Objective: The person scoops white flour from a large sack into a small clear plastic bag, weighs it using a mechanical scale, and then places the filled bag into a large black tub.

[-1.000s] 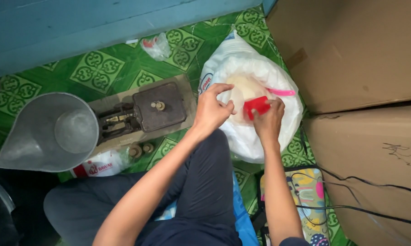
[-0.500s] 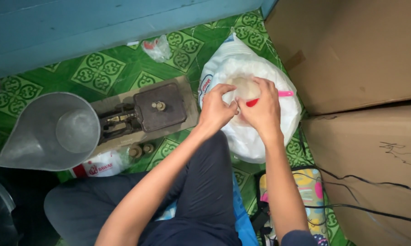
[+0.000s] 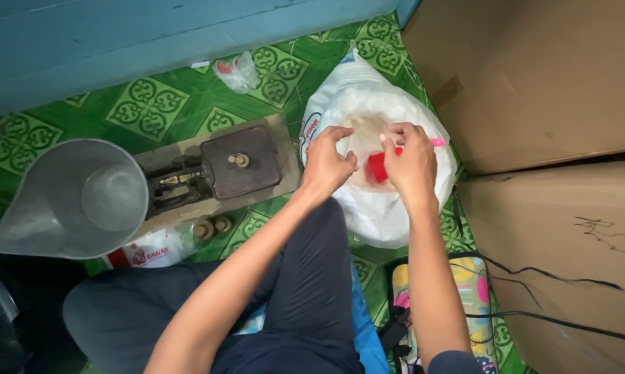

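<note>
At the near edge the person's dark trousers [image 3: 305, 305] are seen, with both bare forearms stretched away over them; the elbows and the lower legs are cut off by the frame. A patterned bag [image 3: 458, 305] with black cables [image 3: 555, 277] across it lies to the near right, partly cut off.

Further out, a white sack [image 3: 375, 208] is stood on the floor with its mouth rolled open. Pale contents are glimpsed inside, but what they are cannot be made out, since the hands cover most of the opening. The left hand [image 3: 328, 164] is curled at the sack's left rim, its fingertips bent onto the lining. The right hand [image 3: 411, 161] is closed around a small red scoop [image 3: 377, 167], of which only a part is visible between the two hands. A pink strip [image 3: 437, 142] is seen at the right rim.

To the left, an old balance scale [image 3: 219, 173] is set on a wooden base, with a large grey metal pan [image 3: 77, 197] at its left end. Two small brass weights [image 3: 212, 227] rest beside it, and a white packet [image 3: 150, 251] is half hidden under the pan.

Farther off, a crumpled plastic bag [image 3: 238, 69] lies on the green patterned floor [image 3: 146, 107], which ends at a blue wall [image 3: 153, 41]. Brown cardboard boxes [image 3: 534, 83] fill the right side.
</note>
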